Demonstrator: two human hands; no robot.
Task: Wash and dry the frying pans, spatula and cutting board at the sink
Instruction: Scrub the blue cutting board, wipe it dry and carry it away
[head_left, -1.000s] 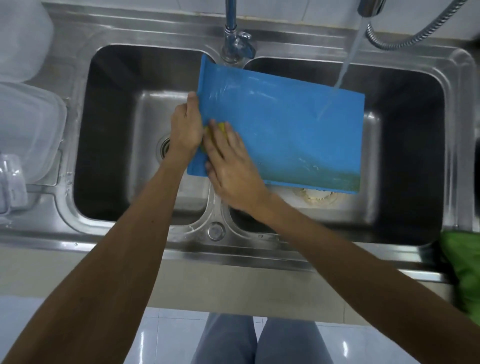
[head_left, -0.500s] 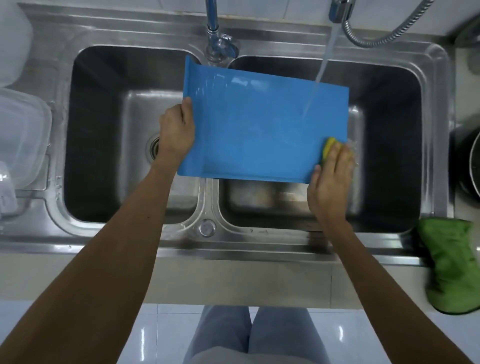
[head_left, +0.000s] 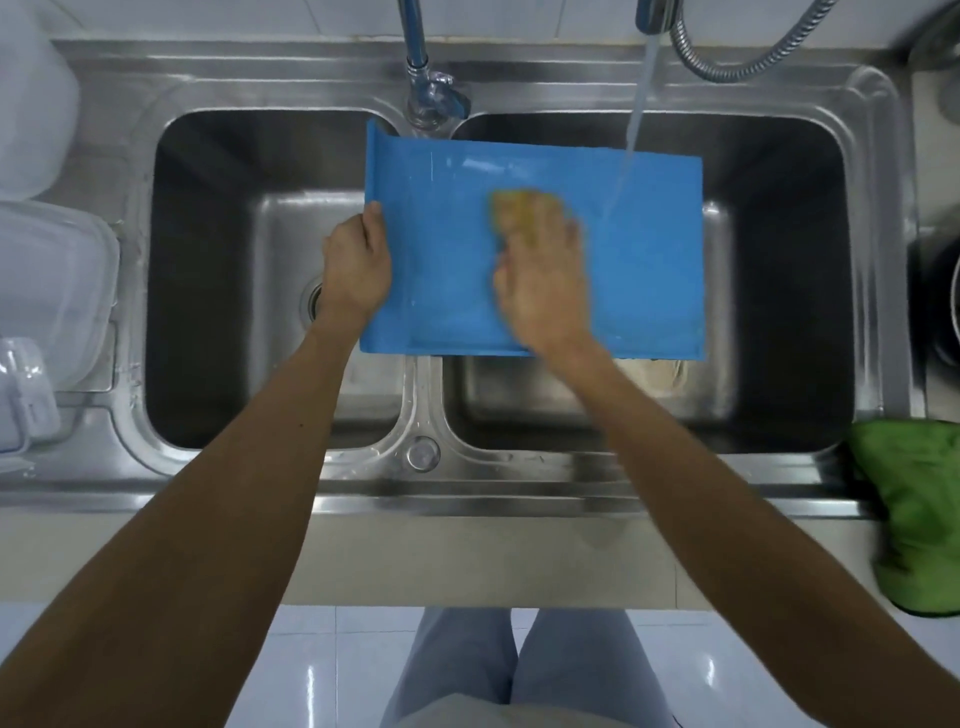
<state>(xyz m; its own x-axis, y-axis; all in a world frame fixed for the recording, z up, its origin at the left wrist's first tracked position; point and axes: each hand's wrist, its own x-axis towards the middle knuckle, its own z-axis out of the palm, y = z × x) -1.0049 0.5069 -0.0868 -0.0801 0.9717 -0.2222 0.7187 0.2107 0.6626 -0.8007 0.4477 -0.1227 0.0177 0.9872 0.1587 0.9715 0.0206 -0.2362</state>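
Person seen from above: two bare arms, trousers, edge of a shirt.
Left forearm (head_left: 234, 519) enters from the lower left corner, right forearm (head_left: 727, 519) from the lower right; both uncovered from frame edge to wrist. Left hand (head_left: 356, 270) sharp, knuckles and thumb clear. Right hand (head_left: 545, 291) smeared by motion blur, fingers hard to separate. Bottom centre: grey-blue trousers (head_left: 571, 670), two legs, narrow gap between. At the very bottom edge, a strip of pale grey shirt (head_left: 467, 719).

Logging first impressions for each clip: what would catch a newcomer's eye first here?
The bright blue cutting board spans the middle of the double sink, gripped at its left edge by the left hand. The blurred right hand presses a yellow sponge on it while water streams onto its right part.
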